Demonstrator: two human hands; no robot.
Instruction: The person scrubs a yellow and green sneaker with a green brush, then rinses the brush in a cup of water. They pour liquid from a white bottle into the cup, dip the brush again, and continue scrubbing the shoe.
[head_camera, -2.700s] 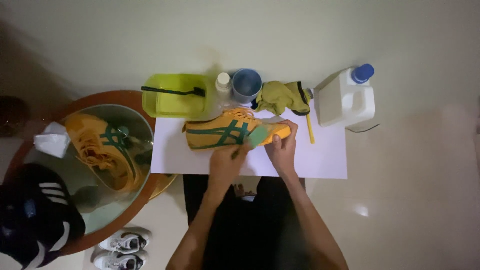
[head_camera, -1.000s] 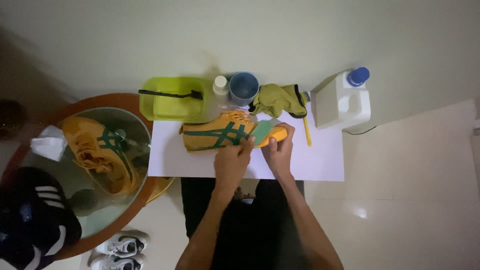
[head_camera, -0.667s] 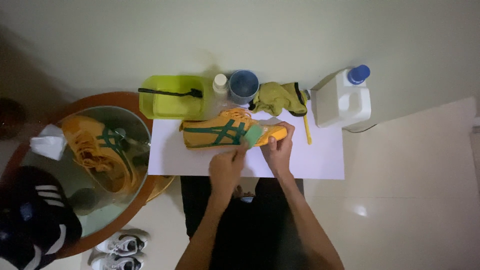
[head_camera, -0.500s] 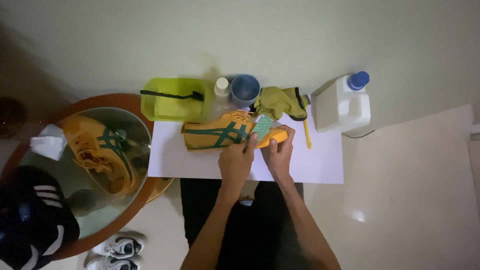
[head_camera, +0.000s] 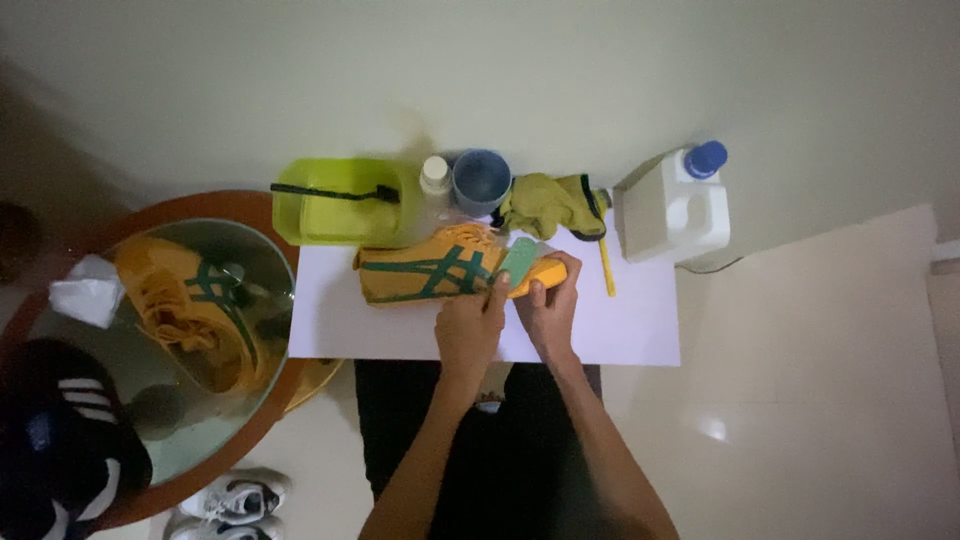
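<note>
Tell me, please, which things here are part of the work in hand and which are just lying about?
In hand:
left hand
right hand
yellow shoe, on the white sheet
green pad, pressed on the shoe

Lying about:
green tray with black brush
blue cup
yellow-green cloth
white jug
second yellow shoe in the round basin

An orange shoe (head_camera: 440, 275) with dark green stripes lies on its side just above the middle of the frame, toe pointing left, on a white sheet. A pale green sponge (head_camera: 518, 262) rests against its heel end, at the shoe's right, tilted slightly.
</note>
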